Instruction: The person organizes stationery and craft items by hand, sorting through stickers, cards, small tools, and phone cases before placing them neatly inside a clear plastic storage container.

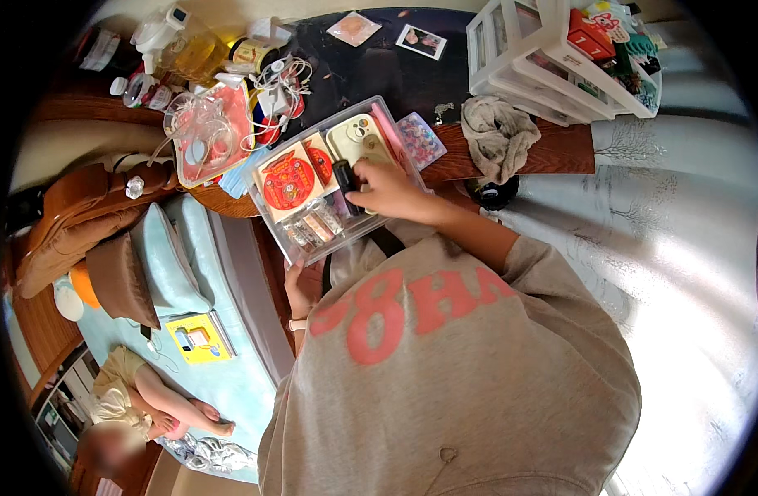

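A clear plastic box (268, 243) extends past the front edge of the table toward my body. My left hand (297, 290) is at its near left corner, fingertips against the plastic; part of the hand is hidden below. Inside the box, my right hand (388, 191) pinches a small black cylindrical object (344, 180) between thumb and fingers. Behind that hand lies a cream smartphone or phone case (354, 135) with camera rings. Cards with red round ornaments (289, 185) fill the left side. Several clear tubes with small contents (313, 224) lie along the near side.
White plastic drawers (515, 68), a crumpled grey cloth (500, 137) and a box of beads (421, 140) stand right. Tangled white cables (282, 77), a red tray (211, 133) and bottles (189, 56) are left. A person (149, 390) sits on the bed (248, 378).
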Motion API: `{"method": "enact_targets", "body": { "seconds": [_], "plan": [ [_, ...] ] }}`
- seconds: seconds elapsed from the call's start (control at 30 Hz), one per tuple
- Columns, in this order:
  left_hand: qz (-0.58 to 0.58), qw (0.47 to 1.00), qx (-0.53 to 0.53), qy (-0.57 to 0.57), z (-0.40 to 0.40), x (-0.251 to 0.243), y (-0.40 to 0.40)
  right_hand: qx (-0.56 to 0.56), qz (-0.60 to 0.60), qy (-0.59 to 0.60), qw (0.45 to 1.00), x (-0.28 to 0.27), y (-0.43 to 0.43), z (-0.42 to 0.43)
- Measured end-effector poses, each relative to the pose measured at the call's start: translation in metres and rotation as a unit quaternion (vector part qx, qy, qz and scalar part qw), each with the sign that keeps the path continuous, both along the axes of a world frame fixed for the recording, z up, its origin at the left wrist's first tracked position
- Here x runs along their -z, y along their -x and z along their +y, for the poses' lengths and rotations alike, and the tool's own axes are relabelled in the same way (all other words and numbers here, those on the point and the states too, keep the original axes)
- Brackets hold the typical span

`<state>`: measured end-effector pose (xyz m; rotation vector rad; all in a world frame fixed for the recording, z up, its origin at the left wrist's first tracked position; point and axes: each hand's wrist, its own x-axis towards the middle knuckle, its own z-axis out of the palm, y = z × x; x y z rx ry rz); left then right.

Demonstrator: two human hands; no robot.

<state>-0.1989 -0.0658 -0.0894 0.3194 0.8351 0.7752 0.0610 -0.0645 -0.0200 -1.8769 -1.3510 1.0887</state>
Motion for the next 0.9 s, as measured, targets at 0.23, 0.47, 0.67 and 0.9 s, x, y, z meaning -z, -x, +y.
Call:
{"method": "enact_targets", "body": {
  "seconds": [0.23,0.47,0.67,0.9],
  "plan": [
    [-0.015,1.000,-0.002,-0.020,0.000,-0.002,-0.002,-0.046,-0.112,-0.043,0.992,0.027,0.025,-0.009],
    [-0.002,1.000,-0.012,-0.002,-0.002,0.001,0.001,-0.046,-0.143,-0.002,0.989,0.023,0.032,-0.011],
    [0.002,1.000,0.011,-0.005,0.003,0.001,0.002,0.019,-0.079,-0.093,0.992,0.003,0.018,-0.018],
    [0.009,1.000,0.022,-0.019,0.010,-0.009,-0.003,0.103,-0.108,-0.115,0.982,-0.022,-0.059,-0.046]
  ]
}}
